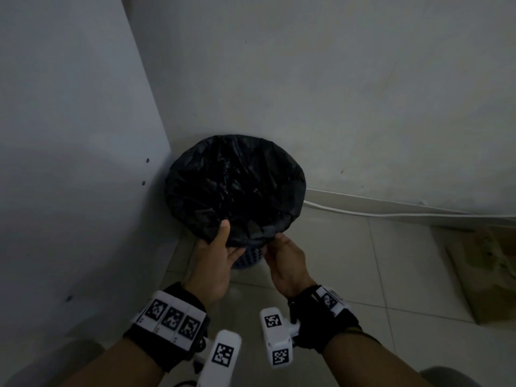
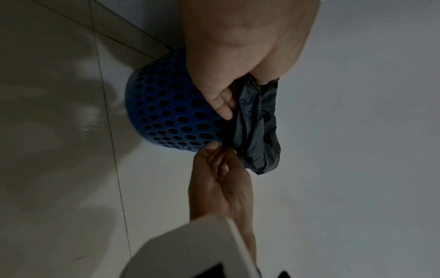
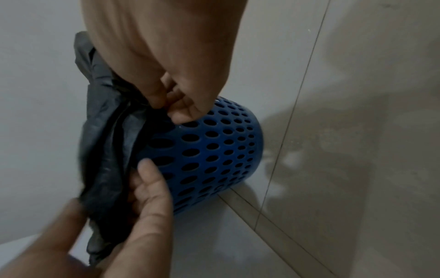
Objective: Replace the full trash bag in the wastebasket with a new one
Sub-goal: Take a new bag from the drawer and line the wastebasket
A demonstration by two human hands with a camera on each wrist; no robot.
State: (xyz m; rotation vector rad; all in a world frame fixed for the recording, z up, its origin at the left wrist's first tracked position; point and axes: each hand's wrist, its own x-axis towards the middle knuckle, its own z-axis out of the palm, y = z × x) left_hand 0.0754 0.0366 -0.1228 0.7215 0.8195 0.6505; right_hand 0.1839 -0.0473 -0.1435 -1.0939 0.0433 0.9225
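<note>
A blue perforated wastebasket (image 1: pixel 249 260) stands on the floor in a corner, lined with a black trash bag (image 1: pixel 234 185) whose edge is folded over the rim. My left hand (image 1: pixel 227 241) holds the bag's overhang at the near left rim, thumb on top and fingers underneath. My right hand (image 1: pixel 275 241) pinches the bag's edge at the near right rim. The left wrist view shows the basket (image 2: pixel 166 112), the grey-black overhang (image 2: pixel 257 131), my left hand (image 2: pixel 223 105) and my right hand (image 2: pixel 219 150). In the right wrist view my right hand (image 3: pixel 171 101) pinches the film (image 3: pixel 107 141) above the basket (image 3: pixel 214 150), and my left hand (image 3: pixel 142 178) holds it from below.
A white cabinet panel (image 1: pixel 78 163) rises left of the basket and a white wall (image 1: pixel 335 93) stands behind it. A white cable (image 1: pixel 391 215) runs along the wall's foot. Brown cardboard (image 1: pixel 480 275) lies on the tiled floor (image 1: pixel 349 261) at the right.
</note>
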